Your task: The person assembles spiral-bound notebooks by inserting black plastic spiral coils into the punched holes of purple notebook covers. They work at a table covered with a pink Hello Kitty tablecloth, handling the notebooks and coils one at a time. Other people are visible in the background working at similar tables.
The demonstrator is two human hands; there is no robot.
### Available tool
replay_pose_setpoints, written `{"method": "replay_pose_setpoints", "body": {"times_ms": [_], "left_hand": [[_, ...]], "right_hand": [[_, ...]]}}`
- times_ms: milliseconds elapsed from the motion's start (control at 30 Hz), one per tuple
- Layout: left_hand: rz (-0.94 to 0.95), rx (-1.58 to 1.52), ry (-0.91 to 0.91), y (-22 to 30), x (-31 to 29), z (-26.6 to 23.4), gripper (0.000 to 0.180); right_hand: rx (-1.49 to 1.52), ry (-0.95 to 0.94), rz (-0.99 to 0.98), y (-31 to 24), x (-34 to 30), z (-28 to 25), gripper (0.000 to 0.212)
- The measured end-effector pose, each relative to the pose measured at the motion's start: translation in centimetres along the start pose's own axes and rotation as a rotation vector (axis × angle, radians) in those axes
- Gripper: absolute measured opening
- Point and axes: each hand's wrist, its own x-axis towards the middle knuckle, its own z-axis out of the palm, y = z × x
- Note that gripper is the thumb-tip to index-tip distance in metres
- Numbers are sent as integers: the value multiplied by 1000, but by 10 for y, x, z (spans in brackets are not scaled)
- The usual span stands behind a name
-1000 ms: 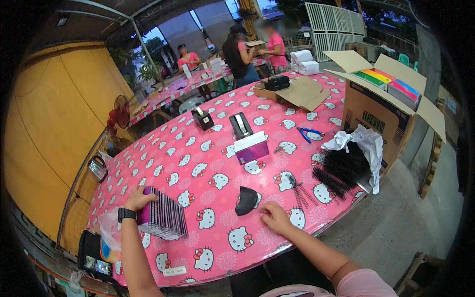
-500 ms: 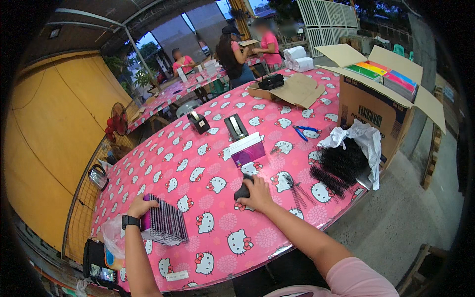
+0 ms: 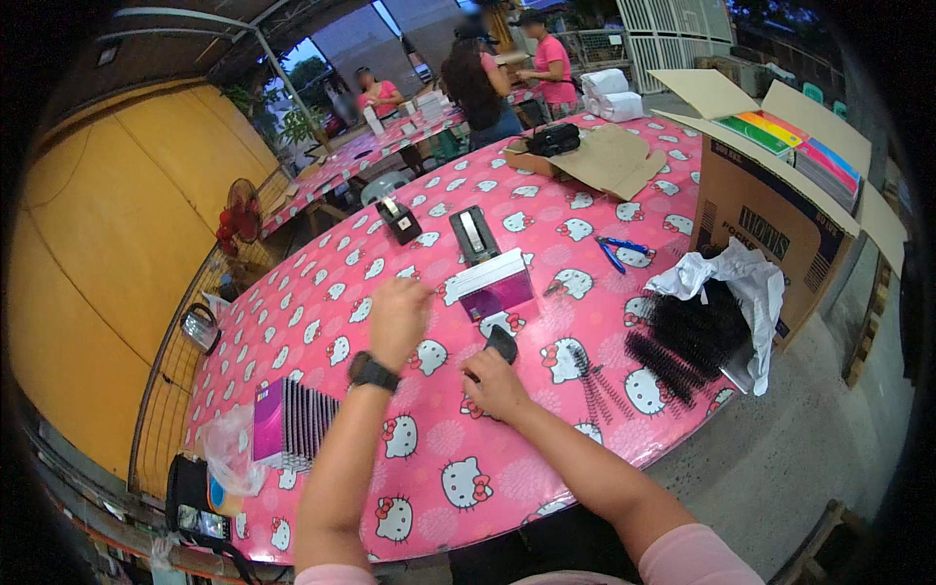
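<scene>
My left hand (image 3: 398, 317) is raised over the middle of the table, blurred, so its fingers and anything in them are hard to make out. My right hand (image 3: 495, 383) lies low on the table with its fingers curled on a small black rounded object (image 3: 501, 343), whose kind I cannot tell. Just beyond it stands a small stack of purple-covered notebooks (image 3: 497, 292), white page edges upward. To the left, partly behind my left forearm, a row of purple notebooks (image 3: 278, 424) with dark spiral bindings rests on the table.
Two black tape dispensers (image 3: 475, 237) (image 3: 399, 221) stand farther back. On the right are blue-handled pliers (image 3: 611, 255), loose black binding coils (image 3: 673, 341), white crumpled paper (image 3: 726, 268) and an open cardboard box (image 3: 760, 224) of colourful notebooks. Several people work at a far table.
My left hand has let go of the notebook row and moved up and right to the middle. My right hand has shifted toward the near end of the black object. The view has shifted slightly.
</scene>
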Motion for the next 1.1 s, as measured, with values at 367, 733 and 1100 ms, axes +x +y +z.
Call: {"method": "replay_pose_setpoints", "body": {"times_ms": [367, 733, 1100], "left_hand": [[-74, -151, -101, 20, 44, 150, 19], [-240, -267, -21, 19, 45, 90, 19], [-958, -1150, -103, -37, -95, 9, 14]], "right_hand": [[106, -140, 43, -1, 4, 5, 14], [125, -128, 22, 5, 4, 7, 16], [-342, -197, 282, 26, 0, 19, 28]]}}
